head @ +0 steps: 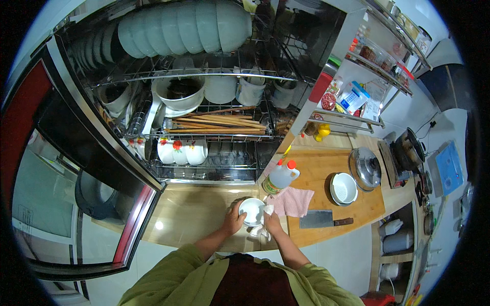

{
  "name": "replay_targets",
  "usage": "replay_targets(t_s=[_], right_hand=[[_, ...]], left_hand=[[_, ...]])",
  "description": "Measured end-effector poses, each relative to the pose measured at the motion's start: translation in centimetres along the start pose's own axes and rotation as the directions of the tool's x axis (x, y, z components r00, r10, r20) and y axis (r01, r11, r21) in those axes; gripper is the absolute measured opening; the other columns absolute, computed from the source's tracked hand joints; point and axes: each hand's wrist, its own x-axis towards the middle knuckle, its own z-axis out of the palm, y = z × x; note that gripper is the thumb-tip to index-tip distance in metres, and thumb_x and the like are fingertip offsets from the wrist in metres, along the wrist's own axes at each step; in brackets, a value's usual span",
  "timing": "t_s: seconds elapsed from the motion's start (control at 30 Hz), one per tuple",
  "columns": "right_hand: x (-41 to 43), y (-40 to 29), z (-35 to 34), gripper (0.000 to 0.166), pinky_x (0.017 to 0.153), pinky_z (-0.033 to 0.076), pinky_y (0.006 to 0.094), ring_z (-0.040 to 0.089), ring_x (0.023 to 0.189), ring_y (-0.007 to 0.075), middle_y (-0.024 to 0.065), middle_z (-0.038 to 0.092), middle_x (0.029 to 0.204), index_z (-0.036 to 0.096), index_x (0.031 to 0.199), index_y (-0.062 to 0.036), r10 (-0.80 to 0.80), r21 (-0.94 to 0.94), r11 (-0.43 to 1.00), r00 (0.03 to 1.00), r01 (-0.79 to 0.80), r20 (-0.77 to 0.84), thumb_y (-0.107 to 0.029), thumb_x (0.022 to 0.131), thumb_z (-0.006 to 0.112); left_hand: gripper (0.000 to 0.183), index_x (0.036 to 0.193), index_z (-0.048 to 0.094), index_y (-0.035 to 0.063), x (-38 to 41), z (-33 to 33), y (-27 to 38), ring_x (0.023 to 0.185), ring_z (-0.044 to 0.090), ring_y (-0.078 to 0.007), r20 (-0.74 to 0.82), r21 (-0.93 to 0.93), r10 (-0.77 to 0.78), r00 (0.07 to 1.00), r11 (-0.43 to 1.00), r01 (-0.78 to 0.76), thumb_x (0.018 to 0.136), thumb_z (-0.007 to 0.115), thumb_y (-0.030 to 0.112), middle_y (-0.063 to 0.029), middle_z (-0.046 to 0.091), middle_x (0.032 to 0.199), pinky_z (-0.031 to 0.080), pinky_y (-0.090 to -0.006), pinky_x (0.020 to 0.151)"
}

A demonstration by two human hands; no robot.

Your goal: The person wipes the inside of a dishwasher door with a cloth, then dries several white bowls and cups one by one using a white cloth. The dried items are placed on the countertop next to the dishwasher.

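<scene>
A small white bowl (252, 211) is between my hands above the wooden counter. My left hand (233, 219) grips its left rim. My right hand (272, 222) holds a white cloth (260, 230) at the bowl's right side, part of it hanging below. Just right of my right hand lie a pink towel (294, 201) and a cleaver (317, 219) with a wooden handle, its blade on a wooden cutting board (310, 168). A plastic jug (278, 179) with a red cap stands behind the towel.
An open dish cabinet stands ahead, with stacked bowls (183, 28), chopsticks (222, 123) and flowered cups (183, 150) on wire racks. Its glass door (126, 229) swings out at left. On the board are a white colander (343, 188) and a glass lid (365, 168); a pot (409, 149) sits farther right.
</scene>
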Motion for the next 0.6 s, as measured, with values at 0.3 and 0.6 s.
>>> replay_targets(t_s=[0.3,0.6], right_hand=[[1.3,2.9,1.6,0.031,0.081,0.040,0.0380,0.053,0.095,0.0340,0.0214,0.056,0.099,0.048,0.106,0.0013,0.041,0.179,0.983,0.999,-0.039,-0.005,-0.018,0.082,0.046],[0.1,0.9,1.4,0.028,0.080,0.040,0.0326,0.052,0.092,0.0254,0.0162,0.056,0.100,0.049,0.106,0.0020,-0.051,0.108,0.992,0.996,0.058,-0.074,-0.015,0.085,0.041]], left_hand=[[0.054,0.123,0.037,0.0074,0.4,-0.5,-1.2,0.103,0.045,-0.0373,-0.086,0.132,0.084,0.993,0.989,-0.072,0.076,0.054,0.027,-0.0206,0.048,0.113,0.036,-0.0416,0.088],[0.058,0.126,0.032,0.0108,0.4,-0.8,-1.4,0.109,0.041,-0.0347,-0.046,0.176,-0.005,0.999,0.984,0.013,0.077,0.055,0.031,-0.0175,0.045,0.119,0.033,-0.0405,0.091]])
